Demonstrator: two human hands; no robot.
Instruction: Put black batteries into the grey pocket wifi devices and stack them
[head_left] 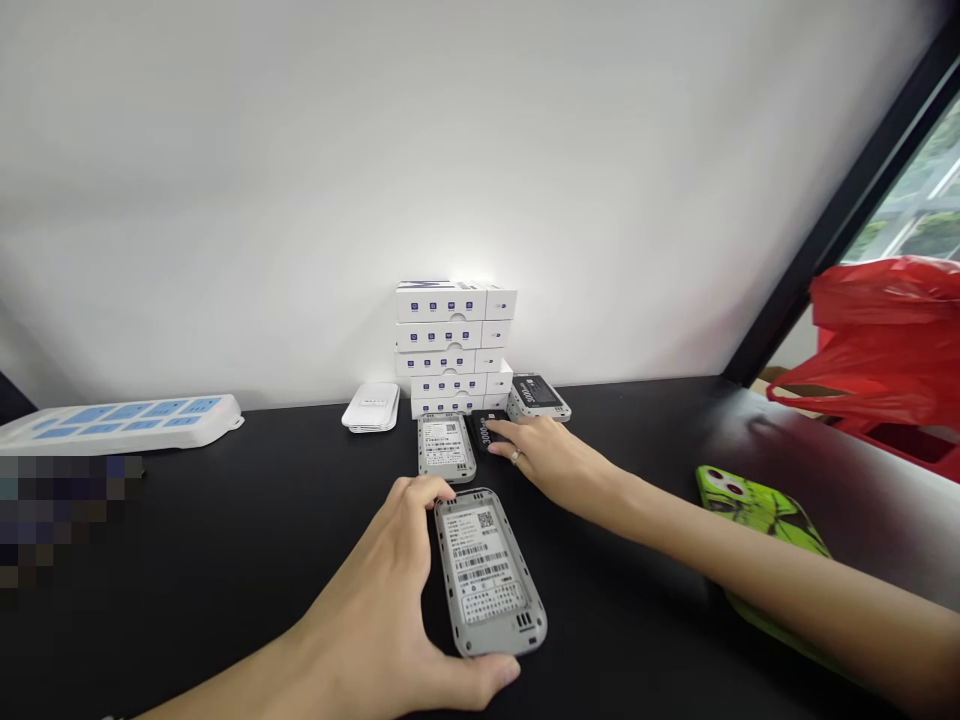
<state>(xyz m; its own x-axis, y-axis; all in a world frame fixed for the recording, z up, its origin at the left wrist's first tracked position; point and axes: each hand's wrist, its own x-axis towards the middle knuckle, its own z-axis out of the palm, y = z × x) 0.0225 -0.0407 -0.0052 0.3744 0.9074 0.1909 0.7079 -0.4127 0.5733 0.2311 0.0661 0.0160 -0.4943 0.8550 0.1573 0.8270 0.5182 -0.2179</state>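
Observation:
My left hand [409,610] spans a grey portable Wi-Fi device body [491,560], index finger at its far end and thumb at its near end. The device has no back cover, and its empty battery bay shows a printed label. Farther off, my right hand [536,450] has its fingers and thumb on a black battery [484,428] that lies on the table. A second open device body [444,445] lies just left of that battery. Behind the right hand rests another device with a black battery [529,390] seated in it.
Several white boxes [442,335] are stacked against the wall. White covers [373,405] lie in a pile left of them. A power strip [127,425] is at the far left. On the right are a green phone [757,510], under my right forearm, and a red plastic bag [892,340].

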